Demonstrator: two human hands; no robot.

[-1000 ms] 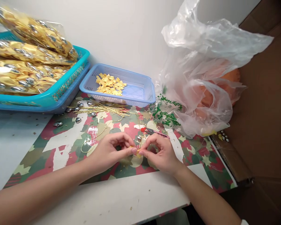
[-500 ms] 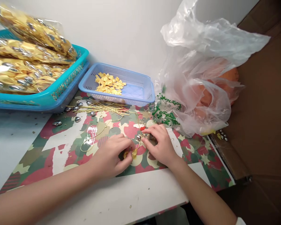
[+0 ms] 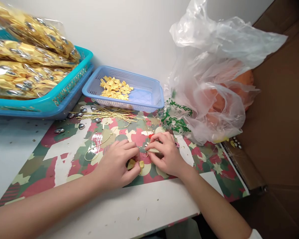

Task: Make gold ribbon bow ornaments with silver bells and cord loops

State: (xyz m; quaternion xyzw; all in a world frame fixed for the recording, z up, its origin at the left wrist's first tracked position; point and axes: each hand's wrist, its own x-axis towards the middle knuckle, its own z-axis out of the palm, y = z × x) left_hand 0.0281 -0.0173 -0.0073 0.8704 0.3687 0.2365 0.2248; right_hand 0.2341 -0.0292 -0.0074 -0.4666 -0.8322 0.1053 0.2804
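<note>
My left hand (image 3: 118, 162) rests on the patterned mat (image 3: 72, 156) with its fingers curled round a small gold ribbon bow (image 3: 134, 164). My right hand (image 3: 164, 154) sits just to the right, fingers pinched over a thin gold cord (image 3: 146, 132) near a tiny silver bead. The two hands almost touch. Beyond them lie a bundle of gold cords (image 3: 109, 114) and loose silver heart beads (image 3: 81, 126).
A light blue basket (image 3: 149, 96) with several gold bows stands at the back. A teal tray (image 3: 47, 99) at the left holds bags of gold and silver pieces. A clear plastic bag (image 3: 209, 83) with orange contents sits right, beside brown cardboard (image 3: 284, 116).
Both hands have lowered onto the mat. The right hand let go of the bow, reached up to the cord and bead, and now pinches there; the left keeps the bow.
</note>
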